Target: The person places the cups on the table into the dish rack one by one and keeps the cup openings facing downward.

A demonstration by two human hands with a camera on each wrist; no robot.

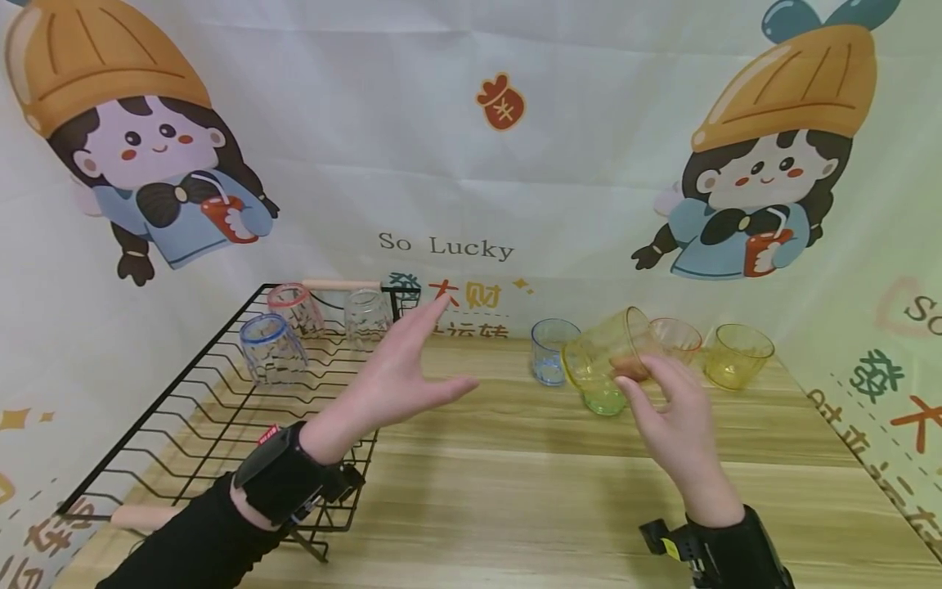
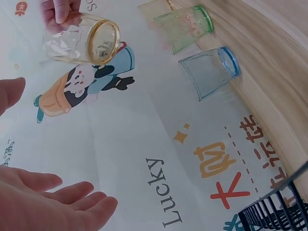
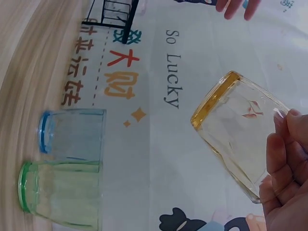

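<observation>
My right hand (image 1: 680,417) pinches a yellow drinking glass (image 1: 598,348) at its rim, thumb on one side and fingers on the other. The glass is raised and tilted, its thick amber base toward the left, as the right wrist view also shows. Behind and below it in the head view are a green glass (image 1: 605,402) and a blue glass (image 1: 548,364), both standing on the table. My left hand (image 1: 393,368) is empty, fingers extended and thumb spread apart, in front of the black wire rack (image 1: 195,409).
On the rack stand a blue-rimmed glass (image 1: 274,352), a red-rimmed glass (image 1: 296,309) and a clear glass (image 1: 368,319). At the table's back right are a red-rimmed glass (image 1: 680,337) and another yellow glass (image 1: 738,360). A printed cloth (image 1: 589,164) hangs behind the wooden table (image 1: 530,507).
</observation>
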